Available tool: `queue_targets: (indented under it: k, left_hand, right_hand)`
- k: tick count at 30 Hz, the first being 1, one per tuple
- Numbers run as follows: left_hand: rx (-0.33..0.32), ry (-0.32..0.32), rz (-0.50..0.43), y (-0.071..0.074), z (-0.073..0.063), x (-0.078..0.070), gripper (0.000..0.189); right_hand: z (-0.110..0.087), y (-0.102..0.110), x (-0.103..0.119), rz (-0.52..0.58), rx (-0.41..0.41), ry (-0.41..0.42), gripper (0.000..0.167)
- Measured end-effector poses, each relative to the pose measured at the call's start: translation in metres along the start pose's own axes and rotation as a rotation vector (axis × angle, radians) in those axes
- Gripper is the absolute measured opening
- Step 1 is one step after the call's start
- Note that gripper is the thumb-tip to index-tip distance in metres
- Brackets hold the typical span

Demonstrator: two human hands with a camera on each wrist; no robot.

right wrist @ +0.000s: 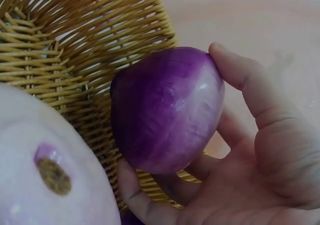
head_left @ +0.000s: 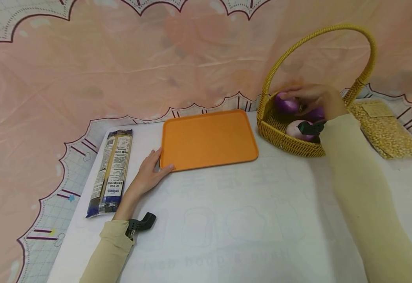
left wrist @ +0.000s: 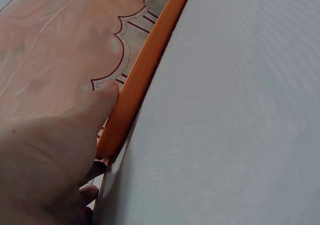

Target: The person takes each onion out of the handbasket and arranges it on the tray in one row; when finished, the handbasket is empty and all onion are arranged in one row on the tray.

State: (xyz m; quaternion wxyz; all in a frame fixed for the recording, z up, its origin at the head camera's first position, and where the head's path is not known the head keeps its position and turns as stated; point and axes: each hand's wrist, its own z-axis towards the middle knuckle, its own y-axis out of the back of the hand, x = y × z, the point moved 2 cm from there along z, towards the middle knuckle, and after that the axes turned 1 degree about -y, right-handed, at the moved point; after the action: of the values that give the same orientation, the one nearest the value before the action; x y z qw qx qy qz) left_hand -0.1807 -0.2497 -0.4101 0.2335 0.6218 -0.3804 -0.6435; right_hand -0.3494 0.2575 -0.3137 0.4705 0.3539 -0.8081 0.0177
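Observation:
In the head view my left hand holds the near left corner of an orange tray, with the thumb at its near edge and the fingers along its left side. The left wrist view shows the thumb against the tray's orange rim. Over at the right, my right hand grips a glossy purple onion inside a wicker basket. Thumb and fingers wrap the onion from opposite sides. Beside it in the basket lies a paler onion with a brown root end, and another purple onion is partly hidden.
A long packet with printed labels lies left of the tray. Right of the basket is a clear bag of yellow kernels. The basket's tall arched handle rises over the right hand. A white cloth covers the table.

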Motion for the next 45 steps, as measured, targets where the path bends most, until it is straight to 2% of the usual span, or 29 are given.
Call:
queue_targets:
  k: [6, 9, 14, 17, 22, 25, 28, 31, 34, 41, 45]
  left_hand:
    - [-0.005, -0.004, 0.002, -0.001, 0.001, -0.001, 0.083]
    - [-0.004, -0.008, 0.002, 0.000, 0.002, -0.001, 0.084]
    - [-0.008, -0.003, -0.003, 0.000, 0.001, 0.000, 0.084]
    - [-0.009, -0.002, -0.008, 0.000, 0.001, 0.000, 0.083]
    - [-0.012, -0.012, -0.010, -0.001, 0.001, 0.000, 0.083]
    - [-0.010, -0.012, -0.008, -0.001, 0.001, 0.000, 0.083]
    - [-0.006, -0.006, -0.003, 0.000, 0.000, -0.001, 0.083]
    - [-0.008, -0.001, 0.001, 0.001, 0.000, -0.001, 0.083]
    - [-0.009, 0.000, 0.004, 0.002, -0.001, -0.002, 0.082]
    - [-0.005, 0.006, 0.005, 0.001, -0.001, -0.002, 0.082]
    - [-0.005, 0.012, 0.006, 0.001, -0.002, -0.002, 0.082]
  right_hand:
    - [-0.005, 0.001, 0.007, 0.023, -0.012, 0.121, 0.051]
    - [-0.009, 0.002, 0.009, 0.105, -0.016, 0.175, 0.049]
    - [-0.015, 0.002, 0.009, 0.420, -0.018, 0.248, 0.034]
    - [-0.018, 0.002, 0.008, 0.616, 0.012, 0.294, 0.026]
    - [-0.021, -0.001, 0.004, 0.863, 0.092, 0.391, 0.026]
    - [-0.022, -0.003, 0.004, 0.950, 0.103, 0.428, 0.026]
    - [-0.023, -0.006, 0.005, 0.973, 0.108, 0.450, 0.029]
    - [-0.023, -0.007, 0.008, 0.946, 0.128, 0.465, 0.033]
    - [-0.024, -0.008, 0.011, 0.893, 0.104, 0.469, 0.035]
    - [-0.029, -0.010, 0.016, 0.808, -0.012, 0.425, 0.035]
    - [-0.028, -0.011, 0.016, 0.816, -0.008, 0.422, 0.031]
